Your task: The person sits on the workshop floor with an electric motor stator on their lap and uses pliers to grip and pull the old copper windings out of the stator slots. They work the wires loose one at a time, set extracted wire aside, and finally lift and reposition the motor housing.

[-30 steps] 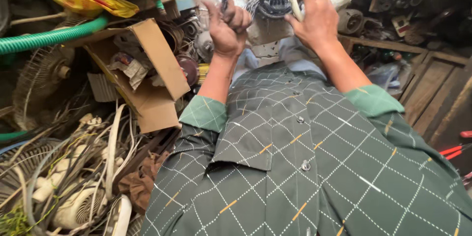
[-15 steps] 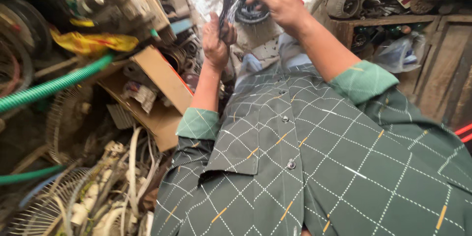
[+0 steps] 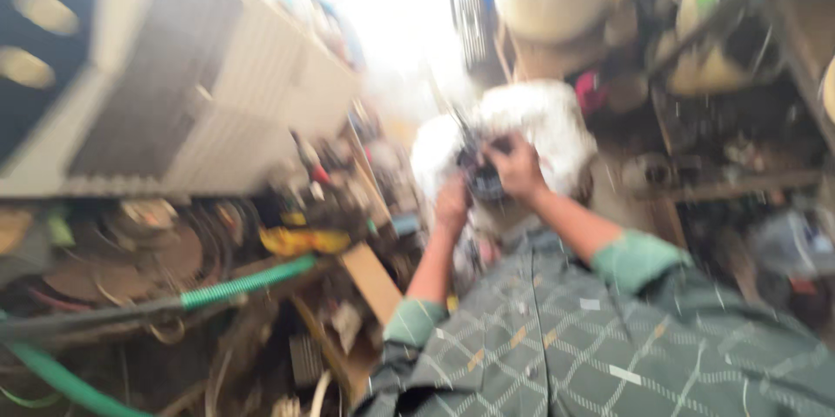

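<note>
While both hands grip it, the dark part point(image 3: 481, 175) sits raised before a white bundle point(image 3: 531, 126), left hand point(image 3: 452, 201) clasping below, right hand point(image 3: 517, 166) clenched on top. Blur hides detail; a slip could drop it into the clutter by the green hose point(image 3: 243, 285).

The whole view is smeared by heavy motion blur, and no edge is rendered sharply. The upper centre is blown out to white by strong daylight entering from beyond. The cluttered sides are left dim and murky. The green checked cotton shirt sleeve point(image 3: 609, 356) is softened least.
</note>
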### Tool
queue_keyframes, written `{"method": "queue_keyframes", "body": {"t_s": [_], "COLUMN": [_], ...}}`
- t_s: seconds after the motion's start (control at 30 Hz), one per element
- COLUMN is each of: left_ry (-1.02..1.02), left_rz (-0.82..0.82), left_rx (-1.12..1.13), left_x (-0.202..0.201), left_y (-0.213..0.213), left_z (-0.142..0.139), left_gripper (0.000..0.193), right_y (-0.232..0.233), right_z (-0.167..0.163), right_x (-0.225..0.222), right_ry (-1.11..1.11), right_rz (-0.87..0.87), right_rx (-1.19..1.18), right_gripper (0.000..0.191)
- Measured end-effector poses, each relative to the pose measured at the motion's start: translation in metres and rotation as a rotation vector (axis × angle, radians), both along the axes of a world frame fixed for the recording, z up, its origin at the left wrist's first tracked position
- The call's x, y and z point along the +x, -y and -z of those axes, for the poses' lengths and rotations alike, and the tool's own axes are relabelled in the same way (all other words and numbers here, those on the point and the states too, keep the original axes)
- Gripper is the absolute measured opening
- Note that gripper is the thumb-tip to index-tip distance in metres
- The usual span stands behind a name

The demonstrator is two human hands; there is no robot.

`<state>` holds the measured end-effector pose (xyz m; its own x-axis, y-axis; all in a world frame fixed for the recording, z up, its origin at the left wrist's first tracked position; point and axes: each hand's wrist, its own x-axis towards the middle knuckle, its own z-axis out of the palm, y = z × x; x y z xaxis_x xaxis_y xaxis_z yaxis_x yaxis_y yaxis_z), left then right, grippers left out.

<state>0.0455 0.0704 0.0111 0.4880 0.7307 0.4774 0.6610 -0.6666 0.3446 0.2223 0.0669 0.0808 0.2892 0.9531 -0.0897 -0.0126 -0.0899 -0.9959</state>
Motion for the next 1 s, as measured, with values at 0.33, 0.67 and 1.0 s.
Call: {"method": "queue_keyframes", "body": {"t_s": [0.33,0.67,1.0], "left_ry": [0.208,0.591,0.265], "left_rz": [0.1,0.156,0.27], "left_rx": [-1.003,-1.19,-1.047], "left_x": [0.02,0.006,0.002], "left_y": [0.025,-0.002,0.007], "left_z": [-0.045,-0.01,-0.035], "left_gripper": [0.044,0.049,0.042], "right_y": [0.008,0.04,0.022], "right_z": [-0.036,-0.034,-0.007], "right_x": [0.033,0.054,0.071], "right_ry": [0.811,1.39,1.288], "right_rz": [-0.305,-0.399,-0.797], "right_rx": [0.091,0.773,0.679], "right_gripper": [0.024,0.047,0.029]}}
